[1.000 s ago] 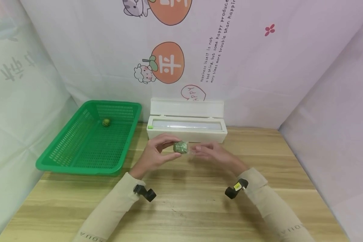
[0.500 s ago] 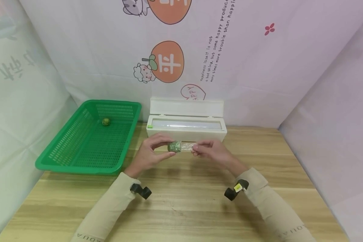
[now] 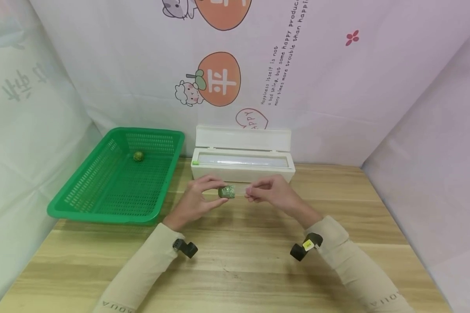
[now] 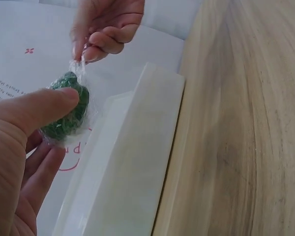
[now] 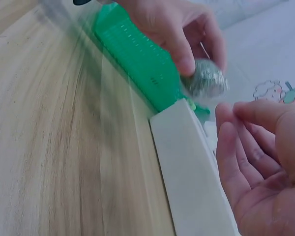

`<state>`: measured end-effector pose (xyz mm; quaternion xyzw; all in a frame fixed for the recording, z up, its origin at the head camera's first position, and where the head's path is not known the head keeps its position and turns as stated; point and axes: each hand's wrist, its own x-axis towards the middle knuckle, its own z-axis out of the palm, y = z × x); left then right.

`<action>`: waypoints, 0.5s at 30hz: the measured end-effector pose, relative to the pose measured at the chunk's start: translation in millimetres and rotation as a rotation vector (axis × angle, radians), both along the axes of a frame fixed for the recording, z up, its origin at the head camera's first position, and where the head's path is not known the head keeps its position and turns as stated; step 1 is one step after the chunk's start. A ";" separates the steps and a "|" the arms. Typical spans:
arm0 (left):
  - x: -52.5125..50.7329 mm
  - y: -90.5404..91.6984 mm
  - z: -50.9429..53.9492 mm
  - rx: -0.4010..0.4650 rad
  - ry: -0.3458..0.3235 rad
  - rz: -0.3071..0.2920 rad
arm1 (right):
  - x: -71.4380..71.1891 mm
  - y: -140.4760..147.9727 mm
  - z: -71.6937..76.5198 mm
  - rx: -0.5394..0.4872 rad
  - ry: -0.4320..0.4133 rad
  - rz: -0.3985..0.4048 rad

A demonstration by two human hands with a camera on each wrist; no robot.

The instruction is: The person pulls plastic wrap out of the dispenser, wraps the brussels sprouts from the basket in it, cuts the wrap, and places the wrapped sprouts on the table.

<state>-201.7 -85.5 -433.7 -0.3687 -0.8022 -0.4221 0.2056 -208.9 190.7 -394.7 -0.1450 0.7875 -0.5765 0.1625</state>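
Note:
My left hand [image 3: 189, 204] pinches a small dark green, roundish item [image 4: 60, 129] wrapped in clear cling film, thumb on one side and fingers on the other. Its exact kind is hard to tell through the shiny film. In the left wrist view, a twisted tail of cling film [image 4: 77, 66] runs from the wrapped item to the other hand. My right hand [image 3: 277, 193] pinches that tail between thumb and fingertips. Both hands are held above the table, in front of a white cling film dispenser [image 3: 243, 174].
The dispenser's lid [image 3: 243, 139] stands raised against the printed cloth backdrop [image 3: 317, 108]. On the left sits a green plastic basket [image 3: 102, 216], with a small yellow-green ball [image 3: 138, 156] near its back. Wooden tabletop [image 3: 235, 269] extends towards the person.
The left hand has shifted slightly left with the wrapped item. The right hand, blurred beside the item earlier, has pulled the film tail out to the right and holds it.

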 end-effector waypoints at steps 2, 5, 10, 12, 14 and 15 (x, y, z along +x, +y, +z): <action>-0.7 2.1 -1.0 -0.009 0.017 0.018 | 0.3 -2.5 1.1 0.025 0.029 0.007; -1.4 5.6 -1.9 -0.020 0.030 0.040 | 1.0 -6.2 2.4 0.059 0.066 0.007; -2.1 13.0 -2.0 -0.042 0.036 0.072 | 4.5 -12.2 8.9 0.130 0.141 0.017; -1.9 16.6 -1.6 -0.050 0.035 0.076 | 5.4 -14.3 11.8 0.151 0.170 0.032; -1.4 20.3 -0.9 -0.061 0.029 0.078 | 5.7 -15.9 14.0 0.168 0.190 0.044; -1.1 21.9 -0.7 -0.065 0.026 0.079 | 5.6 -16.5 14.9 0.177 0.197 0.051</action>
